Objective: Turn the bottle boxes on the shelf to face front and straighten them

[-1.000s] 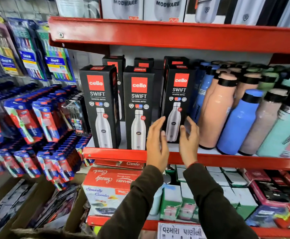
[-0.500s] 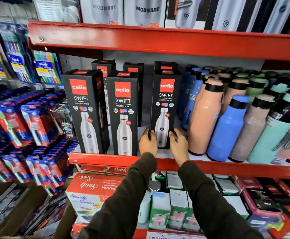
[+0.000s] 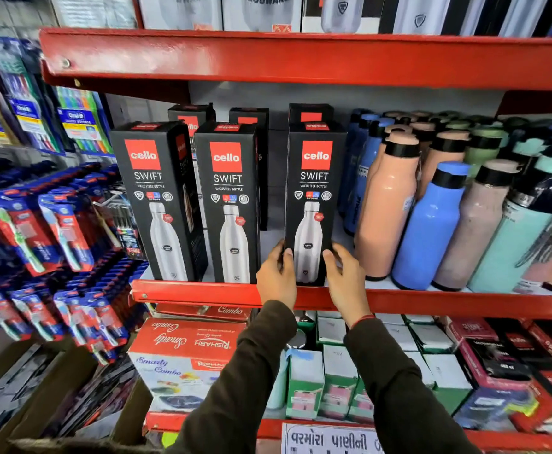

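Your left hand (image 3: pixel 276 276) and right hand (image 3: pixel 345 278) now clamp the box (image 3: pixel 314 204) low at both sides. It has swung square, label forward; two boxes (image 3: pixel 196 198) left of your grip already face front.

gap: open between middle box (image 3: pixel 232 204) and right box (image 3: pixel 312 204) | right: peach bottle (image 3: pixel 384 211) close

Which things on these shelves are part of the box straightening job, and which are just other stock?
Part of the job:
right box, held by left hand and right hand
middle box
left box
back-row boxes

Just other stock:
loose bottles
toothbrush packs
combo box
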Demonstrator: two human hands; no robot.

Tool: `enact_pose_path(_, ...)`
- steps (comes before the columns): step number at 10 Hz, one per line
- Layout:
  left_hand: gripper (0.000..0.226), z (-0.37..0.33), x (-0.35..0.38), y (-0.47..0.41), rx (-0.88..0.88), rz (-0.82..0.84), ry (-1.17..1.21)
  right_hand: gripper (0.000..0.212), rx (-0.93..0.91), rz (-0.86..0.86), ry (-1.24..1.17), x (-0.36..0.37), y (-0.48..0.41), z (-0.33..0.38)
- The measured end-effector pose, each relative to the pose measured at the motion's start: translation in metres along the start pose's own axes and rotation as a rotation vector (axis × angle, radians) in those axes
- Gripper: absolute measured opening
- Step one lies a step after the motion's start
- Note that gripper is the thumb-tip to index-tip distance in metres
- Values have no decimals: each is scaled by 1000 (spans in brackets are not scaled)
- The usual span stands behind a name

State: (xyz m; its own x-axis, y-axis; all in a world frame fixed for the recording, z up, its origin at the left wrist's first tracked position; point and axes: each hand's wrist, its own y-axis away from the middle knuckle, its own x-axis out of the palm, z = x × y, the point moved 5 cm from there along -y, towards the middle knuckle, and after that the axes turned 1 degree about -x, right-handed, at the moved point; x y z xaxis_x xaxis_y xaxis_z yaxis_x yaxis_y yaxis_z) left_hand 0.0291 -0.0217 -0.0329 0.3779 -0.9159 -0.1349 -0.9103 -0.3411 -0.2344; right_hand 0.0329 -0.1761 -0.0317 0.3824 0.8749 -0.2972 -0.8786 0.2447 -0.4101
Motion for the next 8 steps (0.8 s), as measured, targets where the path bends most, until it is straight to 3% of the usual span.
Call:
enact_pose_path(6, 46, -8, -10, 29, 34, 86, 8, 35, 35, 36, 17, -16, 22, 9)
enact_pose_path(7, 56, -21, -13, 40, 195, 47, -16, 28, -6, -70, -52, -40, 24, 24)
enact_pose_path(8, 56, -56, -26, 47, 562, -49, -144, 18, -143, -330, -91, -86, 26, 55)
